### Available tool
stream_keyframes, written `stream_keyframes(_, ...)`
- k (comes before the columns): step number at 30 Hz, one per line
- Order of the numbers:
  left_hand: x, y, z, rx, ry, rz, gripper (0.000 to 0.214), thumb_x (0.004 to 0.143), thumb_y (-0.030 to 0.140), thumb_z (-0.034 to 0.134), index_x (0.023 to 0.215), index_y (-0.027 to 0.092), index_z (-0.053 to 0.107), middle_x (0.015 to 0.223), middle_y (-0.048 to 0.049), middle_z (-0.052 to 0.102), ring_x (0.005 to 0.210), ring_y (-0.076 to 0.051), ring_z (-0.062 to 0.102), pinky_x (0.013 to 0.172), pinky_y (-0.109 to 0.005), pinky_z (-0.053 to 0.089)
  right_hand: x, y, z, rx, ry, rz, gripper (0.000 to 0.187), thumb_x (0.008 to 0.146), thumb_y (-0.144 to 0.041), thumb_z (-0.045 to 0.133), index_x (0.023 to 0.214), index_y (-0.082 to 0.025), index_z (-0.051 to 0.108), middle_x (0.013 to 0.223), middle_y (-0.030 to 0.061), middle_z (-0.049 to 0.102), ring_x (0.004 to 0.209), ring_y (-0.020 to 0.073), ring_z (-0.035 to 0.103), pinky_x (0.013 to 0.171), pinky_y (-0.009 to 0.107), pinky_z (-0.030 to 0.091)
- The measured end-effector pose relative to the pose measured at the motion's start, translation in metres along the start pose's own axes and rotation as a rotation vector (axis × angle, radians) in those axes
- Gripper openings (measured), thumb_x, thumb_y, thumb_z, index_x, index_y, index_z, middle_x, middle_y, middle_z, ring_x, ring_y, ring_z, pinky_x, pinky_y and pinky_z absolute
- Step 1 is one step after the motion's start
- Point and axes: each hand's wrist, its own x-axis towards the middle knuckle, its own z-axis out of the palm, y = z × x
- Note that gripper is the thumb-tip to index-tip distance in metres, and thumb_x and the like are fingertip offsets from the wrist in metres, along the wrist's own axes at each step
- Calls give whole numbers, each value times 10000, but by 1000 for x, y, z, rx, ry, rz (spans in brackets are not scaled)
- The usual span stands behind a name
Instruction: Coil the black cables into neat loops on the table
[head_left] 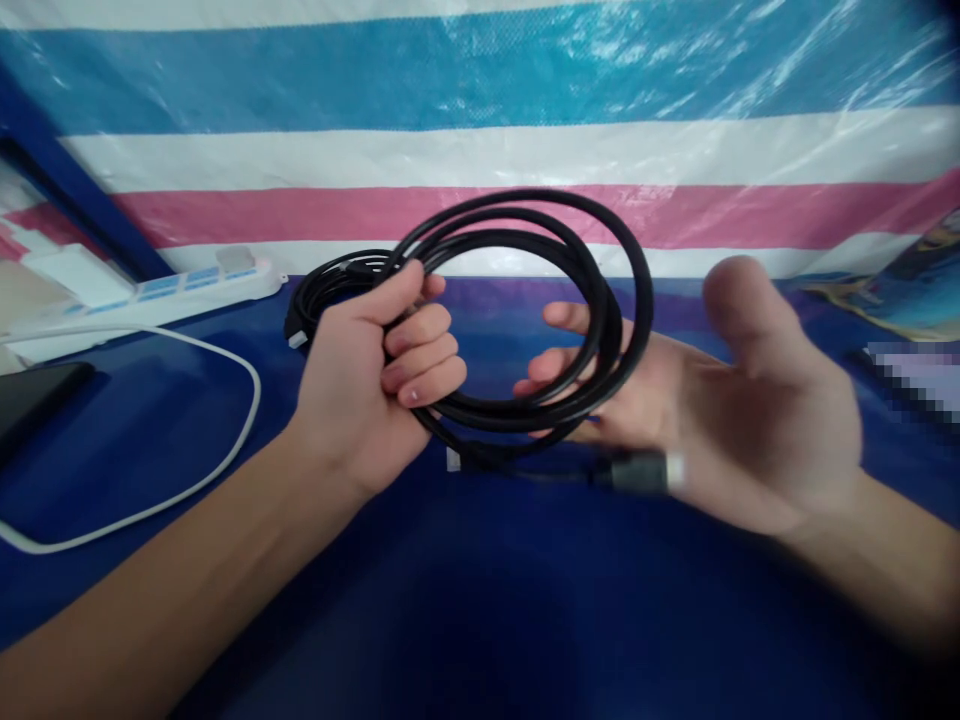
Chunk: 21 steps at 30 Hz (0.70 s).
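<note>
My left hand (375,375) is closed round a coiled black cable (525,310), holding several loops upright above the blue surface. The coil's right side hangs across the fingers of my right hand (735,400), which is open with the palm up and the fingers stretched toward the left. One plug end (637,470) of the cable, dark with a silver tip, lies blurred against the heel of my right palm. Another end with a pale tip (298,340) sticks out behind my left hand. A second bundle of black cable (337,285) lies behind the left hand.
A white power strip (187,285) lies at the back left, with a white cord (225,440) looping over the blue table cover (480,600). A dark flat object (34,395) sits at the left edge. A striped plastic sheet (480,120) hangs behind.
</note>
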Motion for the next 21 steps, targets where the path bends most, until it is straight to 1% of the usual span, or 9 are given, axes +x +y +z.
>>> stream_keyframes(3, -3, 8, 2, -58, -7, 69, 385, 995, 244, 271, 687, 146, 480, 492, 84, 138, 341, -24, 102, 286, -133, 166, 1, 1, -5, 64, -35, -13, 659, 917, -673, 246, 1161, -190, 623, 1074, 93, 669, 1016, 268, 631, 917, 479, 471)
stream_keyframes(6, -3, 7, 2, -108, -27, 121, 377, 996, 250, 275, 685, 150, 464, 495, 85, 144, 338, -22, 116, 294, -128, 184, 1, 7, -2, 95, -34, -110, 672, 884, -714, 296, 1177, -199, 613, 1151, 79, 638, 1144, 259, 557, 1004, 443, 422)
stream_keyframes(8, -2, -2, 1, -142, -25, 135, 364, 990, 244, 296, 670, 155, 445, 492, 84, 171, 338, -17, 155, 314, -115, 226, 0, 13, 5, 75, -42, -149, 558, 877, -647, 436, 1148, -199, 628, 1202, 66, 620, 1184, 245, 531, 1039, 393, 404)
stream_keyframes(10, 0, -15, 1, -134, 6, 114, 341, 982, 242, 318, 673, 161, 439, 494, 76, 244, 353, -19, 243, 362, -113, 310, 0, 20, 12, 63, 4, -140, 364, 898, -475, 532, 1098, -192, 643, 1173, 59, 639, 1155, 214, 557, 1022, 339, 430)
stream_keyframes(12, 1, -29, 1, -73, 31, 90, 310, 969, 252, 357, 689, 164, 456, 521, 59, 354, 404, -30, 368, 443, -135, 408, 1, 22, 16, 69, 150, -121, 210, 904, -335, 561, 1002, -175, 657, 1043, 58, 685, 1033, 181, 623, 926, 283, 499)
stream_keyframes(14, 1, -39, 1, 24, -3, 45, 295, 949, 265, 417, 684, 156, 486, 582, 35, 460, 514, -51, 497, 562, -168, 483, 2, 19, 15, 87, 349, -109, 154, 912, -254, 548, 869, -150, 652, 798, 40, 690, 842, 149, 666, 780, 229, 548)
stream_keyframes(16, -2, -42, 1, 123, -117, -31, 294, 910, 284, 509, 653, 141, 515, 648, 12, 528, 641, -73, 573, 668, -186, 507, 4, 11, 8, 109, 482, -109, 173, 910, -183, 528, 782, -133, 633, 521, -20, 550, 564, 95, 606, 628, 191, 554)
stream_keyframes(19, -8, -36, 3, 184, -255, -167, 290, 851, 289, 602, 614, 139, 525, 634, 14, 537, 648, -84, 592, 641, -179, 502, 5, -2, -4, 60, 455, -64, 126, 873, -123, 537, 812, -119, 646, 395, -92, 307, 327, 35, 327, 409, 153, 475)
stream_keyframes(21, -11, -29, 5, 154, -227, -243, 337, 868, 292, 569, 574, 151, 482, 502, 46, 436, 467, -55, 498, 494, -165, 454, 4, -5, -9, -52, 373, -9, 70, 834, -128, 594, 869, -131, 654, 393, -108, 278, 306, 25, 236, 339, 153, 423)
